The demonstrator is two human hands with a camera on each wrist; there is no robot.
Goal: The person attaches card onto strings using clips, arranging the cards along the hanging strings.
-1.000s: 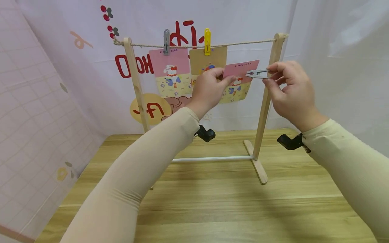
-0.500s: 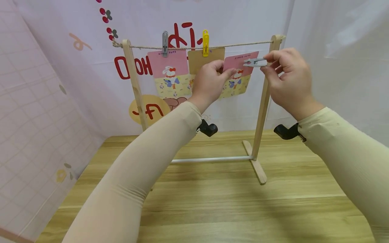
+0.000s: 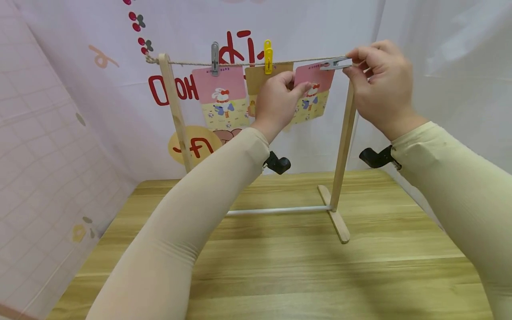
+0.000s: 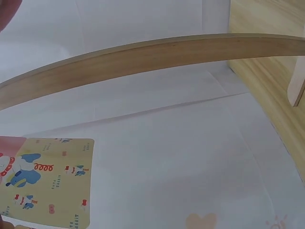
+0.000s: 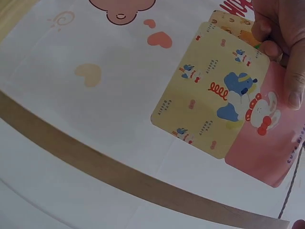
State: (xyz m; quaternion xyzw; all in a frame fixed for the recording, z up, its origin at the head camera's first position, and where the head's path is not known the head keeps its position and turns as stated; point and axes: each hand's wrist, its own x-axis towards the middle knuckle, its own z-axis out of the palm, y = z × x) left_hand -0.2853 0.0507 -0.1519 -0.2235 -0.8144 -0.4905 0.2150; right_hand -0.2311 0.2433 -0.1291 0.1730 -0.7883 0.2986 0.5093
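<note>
Left hand pinches pink-and-yellow cartoon card, tilted, at the string; right hand pinches grey clothespin.

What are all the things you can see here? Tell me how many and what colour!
Rack: one, pale wood, standing on the table.
String: one, tan, stretched between the rack's posts.
Pegs on string: two, grey and yellow.
Hung cards: two, pink-and-yellow and brown.
Held card: one, pink-and-yellow, up at the string.
Held peg: one, grey, at that card's top.
Table: one, wooden.
Backdrop: white, with red letters.
Left hand: pinches the held card.
Right hand: pinches the held peg.
</note>
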